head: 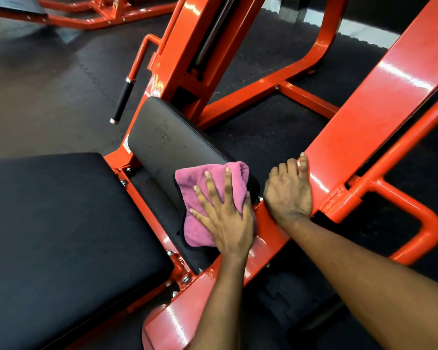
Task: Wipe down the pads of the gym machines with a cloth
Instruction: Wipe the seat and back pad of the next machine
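A person's 2 bare forearms reach in from the near edge over an orange gym machine. The left hand lies flat with fingers spread wide, pressing a crumpled pink cloth onto the near end of a narrow black pad at the centre of the scene. Specks dot the pad's far half. Just to the right, the right hand grips the left edge of a sloping orange beam, its fingers curled over it. A large black seat pad fills the near left. A black-gripped handle hangs to the pad's far left above the dark rubber floor. Another orange frame stands at the far left.
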A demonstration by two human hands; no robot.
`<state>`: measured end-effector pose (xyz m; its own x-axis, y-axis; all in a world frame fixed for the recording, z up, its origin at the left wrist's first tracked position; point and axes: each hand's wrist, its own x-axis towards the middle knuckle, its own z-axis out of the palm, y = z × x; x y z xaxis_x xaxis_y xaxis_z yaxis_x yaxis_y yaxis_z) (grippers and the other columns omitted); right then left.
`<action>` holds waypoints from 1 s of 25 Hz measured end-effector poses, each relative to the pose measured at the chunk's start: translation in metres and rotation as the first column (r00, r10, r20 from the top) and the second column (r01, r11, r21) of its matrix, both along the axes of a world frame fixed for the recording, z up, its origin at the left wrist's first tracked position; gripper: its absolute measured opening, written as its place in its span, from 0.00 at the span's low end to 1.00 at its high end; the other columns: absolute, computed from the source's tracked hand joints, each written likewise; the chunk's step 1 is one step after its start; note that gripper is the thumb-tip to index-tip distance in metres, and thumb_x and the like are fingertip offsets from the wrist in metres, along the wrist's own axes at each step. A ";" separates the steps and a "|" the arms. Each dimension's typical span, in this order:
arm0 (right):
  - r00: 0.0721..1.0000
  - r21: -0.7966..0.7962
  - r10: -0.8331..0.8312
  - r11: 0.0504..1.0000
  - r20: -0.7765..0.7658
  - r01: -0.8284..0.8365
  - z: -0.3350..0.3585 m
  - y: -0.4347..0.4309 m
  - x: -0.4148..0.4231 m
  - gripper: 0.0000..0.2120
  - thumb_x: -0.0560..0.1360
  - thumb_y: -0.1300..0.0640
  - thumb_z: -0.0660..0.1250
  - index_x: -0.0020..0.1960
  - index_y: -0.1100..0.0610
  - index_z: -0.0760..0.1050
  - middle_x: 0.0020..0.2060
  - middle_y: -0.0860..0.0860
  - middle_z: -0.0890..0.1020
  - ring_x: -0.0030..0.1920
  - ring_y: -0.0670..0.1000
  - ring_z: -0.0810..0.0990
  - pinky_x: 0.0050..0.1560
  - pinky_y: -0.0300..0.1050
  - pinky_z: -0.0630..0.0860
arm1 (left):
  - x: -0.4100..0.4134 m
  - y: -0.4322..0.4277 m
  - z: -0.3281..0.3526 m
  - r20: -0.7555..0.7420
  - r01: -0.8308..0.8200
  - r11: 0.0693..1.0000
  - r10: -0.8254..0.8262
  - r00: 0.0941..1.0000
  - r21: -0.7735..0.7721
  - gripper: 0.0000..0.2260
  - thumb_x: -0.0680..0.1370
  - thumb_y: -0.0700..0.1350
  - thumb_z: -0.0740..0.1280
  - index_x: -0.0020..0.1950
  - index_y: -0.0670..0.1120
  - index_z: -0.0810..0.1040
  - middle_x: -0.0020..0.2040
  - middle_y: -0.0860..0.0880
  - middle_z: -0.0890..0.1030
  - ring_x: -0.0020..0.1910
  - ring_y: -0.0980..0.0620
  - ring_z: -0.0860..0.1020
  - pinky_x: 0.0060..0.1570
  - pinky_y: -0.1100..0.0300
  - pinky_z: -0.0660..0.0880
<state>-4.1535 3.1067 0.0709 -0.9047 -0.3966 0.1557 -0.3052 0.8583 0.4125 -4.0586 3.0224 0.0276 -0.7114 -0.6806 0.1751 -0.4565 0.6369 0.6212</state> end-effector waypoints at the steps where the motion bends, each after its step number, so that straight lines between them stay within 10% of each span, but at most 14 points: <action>1: 1.000 -0.009 0.007 1.000 -0.012 -0.007 0.000 0.000 0.000 0.15 0.81 0.54 0.56 0.56 0.58 0.79 0.49 0.56 0.80 0.62 0.59 0.71 0.79 0.61 0.45 | -0.001 -0.006 -0.001 0.011 0.007 1.000 -0.007 1.000 0.015 0.30 0.79 0.65 0.51 0.80 0.64 0.48 0.82 0.54 0.45 0.81 0.44 0.42 0.73 0.29 0.43; 10: 0.999 -0.012 0.026 1.000 -0.029 -0.026 -0.004 0.003 -0.002 0.14 0.81 0.55 0.56 0.55 0.58 0.79 0.48 0.56 0.79 0.60 0.59 0.71 0.79 0.62 0.45 | -0.063 -0.134 0.006 0.108 -0.293 0.842 0.275 0.955 0.453 0.28 0.82 0.61 0.54 0.81 0.57 0.53 0.82 0.55 0.44 0.80 0.41 0.41 0.70 0.25 0.43; 16: 1.000 -0.030 0.030 0.999 -0.001 -0.030 -0.002 0.004 -0.001 0.15 0.81 0.55 0.54 0.55 0.58 0.79 0.49 0.56 0.79 0.61 0.60 0.71 0.79 0.61 0.46 | -0.009 -0.095 -0.018 0.073 -0.290 0.818 0.293 0.953 0.497 0.30 0.83 0.55 0.56 0.82 0.52 0.47 0.82 0.55 0.44 0.81 0.46 0.45 0.77 0.40 0.48; 20: 0.999 -0.426 0.018 0.904 -0.049 -0.037 0.007 -0.013 -0.005 0.20 0.80 0.54 0.53 0.47 0.59 0.82 0.43 0.56 0.82 0.56 0.59 0.76 0.78 0.58 0.53 | 0.015 -0.064 -0.033 0.016 -0.137 0.932 0.140 0.990 0.336 0.36 0.76 0.61 0.46 0.82 0.51 0.47 0.82 0.53 0.45 0.81 0.44 0.46 0.78 0.45 0.46; 25: 0.812 -0.637 0.167 0.713 0.559 0.292 0.034 -0.098 -0.059 0.20 0.85 0.49 0.52 0.55 0.59 0.80 0.56 0.64 0.82 0.60 0.64 0.78 0.69 0.53 0.68 | -0.066 -0.120 0.016 0.036 -0.060 0.979 0.054 0.998 0.197 0.31 0.74 0.62 0.43 0.78 0.69 0.46 0.82 0.58 0.43 0.80 0.42 0.42 0.74 0.33 0.45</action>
